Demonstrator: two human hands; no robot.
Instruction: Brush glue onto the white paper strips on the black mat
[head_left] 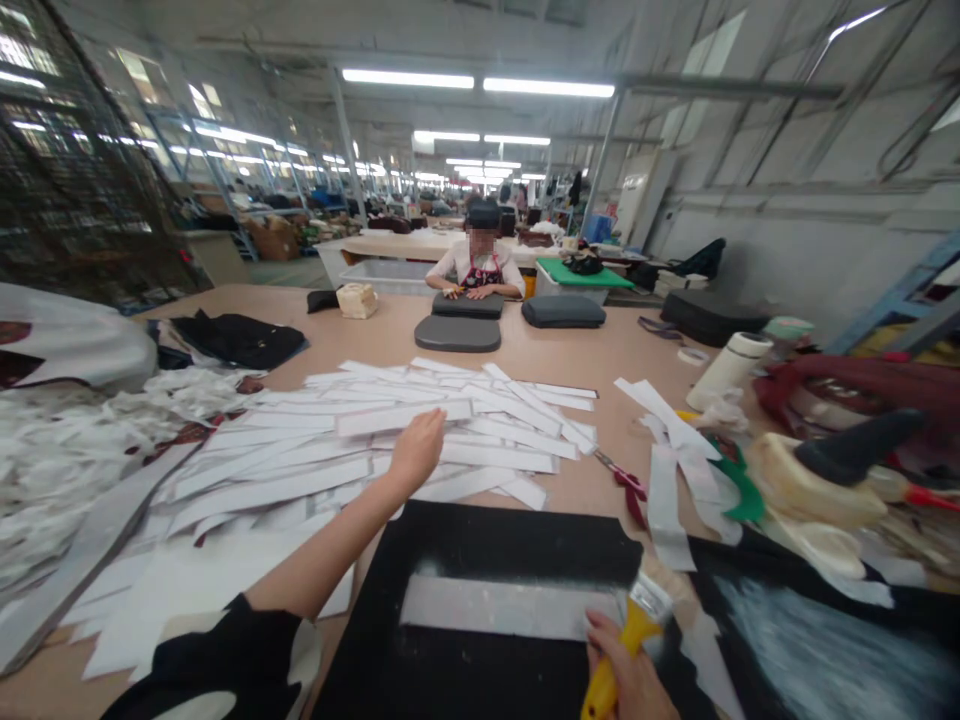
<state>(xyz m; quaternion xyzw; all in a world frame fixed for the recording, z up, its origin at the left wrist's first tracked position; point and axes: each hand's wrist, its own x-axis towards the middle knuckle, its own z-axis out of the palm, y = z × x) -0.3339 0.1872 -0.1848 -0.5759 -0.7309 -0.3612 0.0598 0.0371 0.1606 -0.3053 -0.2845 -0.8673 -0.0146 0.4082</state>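
Note:
My left hand (418, 450) reaches over a spread pile of white strips (277, 450), its fingers closed on one white strip (375, 417) at the top. In my right hand (630, 665), low in the view, is a paintbrush (637, 630) with a yellow handle and pale bristles pointing up and away. The fingertips of that hand also touch the right end of a greyish strip (502, 607). This strip lies flat on a black sheet (480, 535), which has whitish smears around it.
Red-handled scissors (628, 485) lie right of the pile, beside loose white pieces (667, 500). A pale bottle (727, 370) and a crusted tub (810, 480) stand at right. White scraps (52, 470) heap at left. Across the table, a person (476, 265) works over dark grey padded pieces (457, 333).

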